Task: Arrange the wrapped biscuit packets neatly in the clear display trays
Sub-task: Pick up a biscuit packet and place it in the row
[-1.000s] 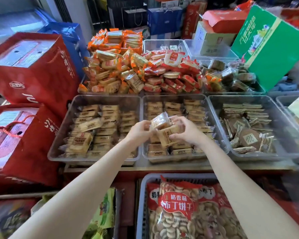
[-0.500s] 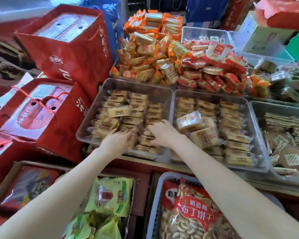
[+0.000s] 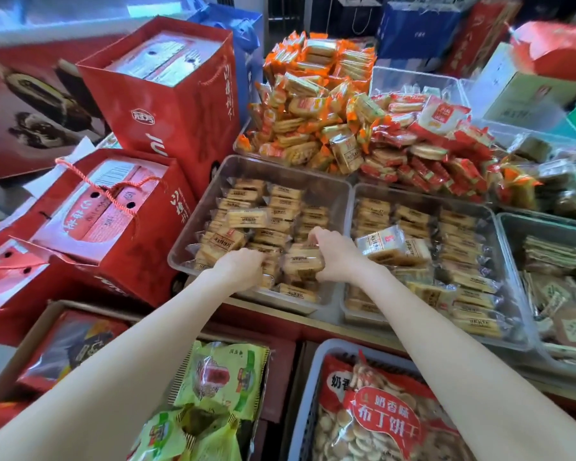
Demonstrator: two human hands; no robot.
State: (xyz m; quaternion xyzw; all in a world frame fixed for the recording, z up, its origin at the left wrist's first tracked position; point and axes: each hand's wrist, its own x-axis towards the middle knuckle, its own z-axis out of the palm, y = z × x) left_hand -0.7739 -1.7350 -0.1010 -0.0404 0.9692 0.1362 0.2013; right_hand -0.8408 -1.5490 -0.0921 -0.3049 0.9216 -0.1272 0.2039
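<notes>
Left tray: clear plastic, on the worktop; biscuit packets lie in rough rows along its far side, which I judge mostly sorted, while a few packets nearer me lie askew on top of the rows, one loose packet tilted across them. Right tray: clear plastic, touching the left tray; its packets stand in three fairly even columns, but a pale packet and another beside it rest crooked on top, still to be laid flat. By my judgement the work is well along but unfinished, with the strays in both trays left to straighten. My left hand: down in the near part of the left tray, fingers curled among the packets; whether this grip actually closes round one I cannot tell, since the fingertips are hidden. My right hand: over the right side of the same tray, its grip narrow, fingers and thumb curled round a wrapped packet that sits on the stack there. Behind the trays: heaped orange packets and red packets, untouched. Left of the trays: red gift boxes.
</notes>
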